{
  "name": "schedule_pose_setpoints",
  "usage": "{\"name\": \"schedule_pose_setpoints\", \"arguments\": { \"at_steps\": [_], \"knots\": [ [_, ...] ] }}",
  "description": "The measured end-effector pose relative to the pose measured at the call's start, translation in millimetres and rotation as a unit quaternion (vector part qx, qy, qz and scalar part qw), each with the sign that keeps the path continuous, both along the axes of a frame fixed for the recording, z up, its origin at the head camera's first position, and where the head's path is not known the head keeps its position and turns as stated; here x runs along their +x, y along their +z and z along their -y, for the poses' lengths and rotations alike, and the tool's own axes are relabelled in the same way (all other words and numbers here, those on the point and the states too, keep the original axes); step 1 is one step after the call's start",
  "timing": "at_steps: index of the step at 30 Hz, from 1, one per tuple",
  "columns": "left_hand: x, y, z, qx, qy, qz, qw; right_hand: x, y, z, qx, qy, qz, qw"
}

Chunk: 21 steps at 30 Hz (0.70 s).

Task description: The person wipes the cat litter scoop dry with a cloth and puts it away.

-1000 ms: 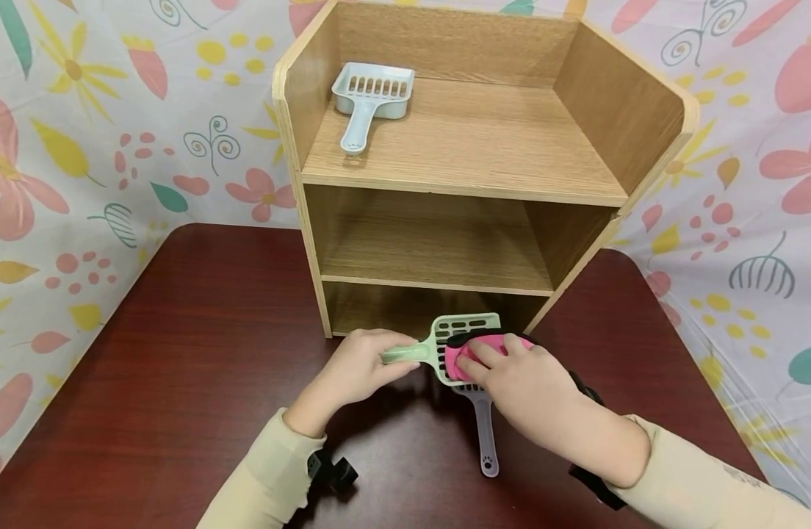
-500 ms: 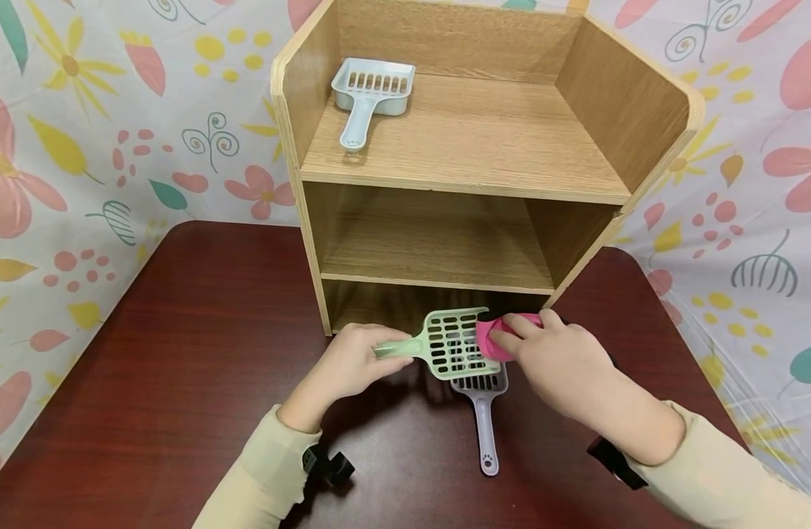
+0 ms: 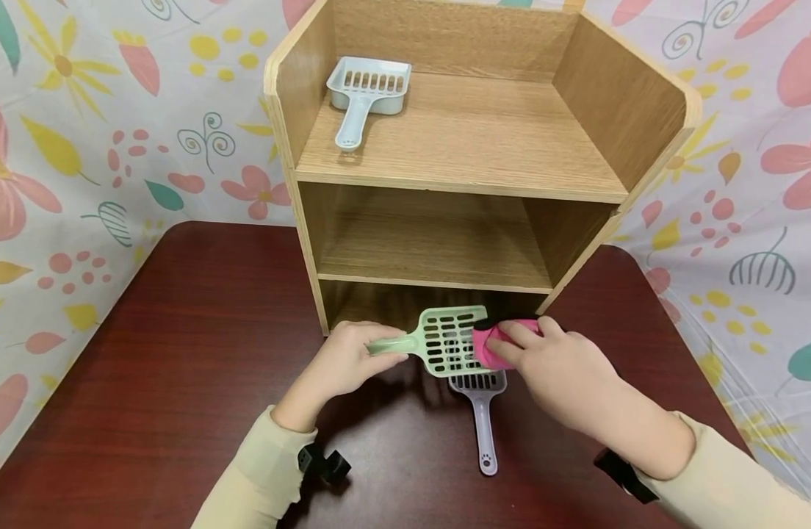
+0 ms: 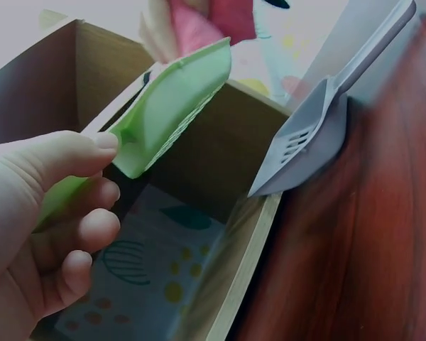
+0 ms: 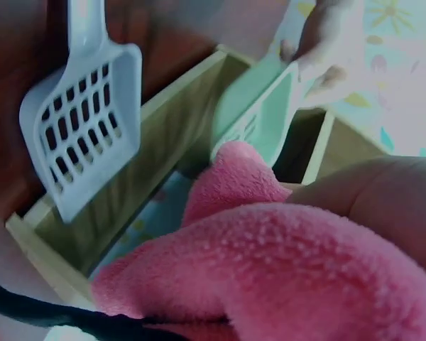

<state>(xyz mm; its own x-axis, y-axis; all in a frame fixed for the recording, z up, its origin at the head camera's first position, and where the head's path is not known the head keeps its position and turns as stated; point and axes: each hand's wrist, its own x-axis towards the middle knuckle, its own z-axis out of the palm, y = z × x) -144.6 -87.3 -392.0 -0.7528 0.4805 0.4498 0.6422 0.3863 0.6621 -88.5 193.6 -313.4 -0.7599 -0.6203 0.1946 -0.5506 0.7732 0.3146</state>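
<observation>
My left hand [image 3: 346,360] pinches the handle of a green litter scoop [image 3: 438,345], thumb on top, its slotted head pointing right. In my right hand [image 3: 571,375] is a pink cloth [image 3: 490,347] with a black edge, held at the right side of the green scoop's head. The right wrist view shows the fuzzy cloth [image 5: 270,263] bunched close to the camera, with the green scoop [image 5: 273,117] just beyond. Below the green scoop, a lavender litter scoop [image 3: 483,411] lies on the table, handle toward me, its head partly covered in the head view.
A wooden shelf unit [image 3: 458,187] stands at the back of the dark red table [image 3: 148,367]. On its top shelf, at the left, sits a pale blue litter scoop [image 3: 362,99]. Patterned fabric [image 3: 134,147] hangs behind.
My right hand has drawn the pink cloth to the right across the green scoop, uncovering more of its slots. My left hand keeps its grip, shifting slightly left and up.
</observation>
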Motion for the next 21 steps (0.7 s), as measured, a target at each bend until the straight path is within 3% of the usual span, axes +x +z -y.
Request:
{"name": "schedule_pose_setpoints", "arguments": {
  "at_steps": [9,16,21],
  "knots": [
    [0.9,-1.0,-1,0.004,-0.002,0.034,0.9994,6.2,-1.5,11,0.003,0.008,0.002,1.0],
    [5.7,-0.7,-7,-0.008,-0.014,0.026,0.9995,3.0,-7.9,31,0.011,0.032,0.008,0.999],
    [5.2,-0.6,-7,-0.008,-0.009,0.018,0.9998,-2.9,-12.2,40,-0.018,0.06,-0.002,0.998]
  ]
}}
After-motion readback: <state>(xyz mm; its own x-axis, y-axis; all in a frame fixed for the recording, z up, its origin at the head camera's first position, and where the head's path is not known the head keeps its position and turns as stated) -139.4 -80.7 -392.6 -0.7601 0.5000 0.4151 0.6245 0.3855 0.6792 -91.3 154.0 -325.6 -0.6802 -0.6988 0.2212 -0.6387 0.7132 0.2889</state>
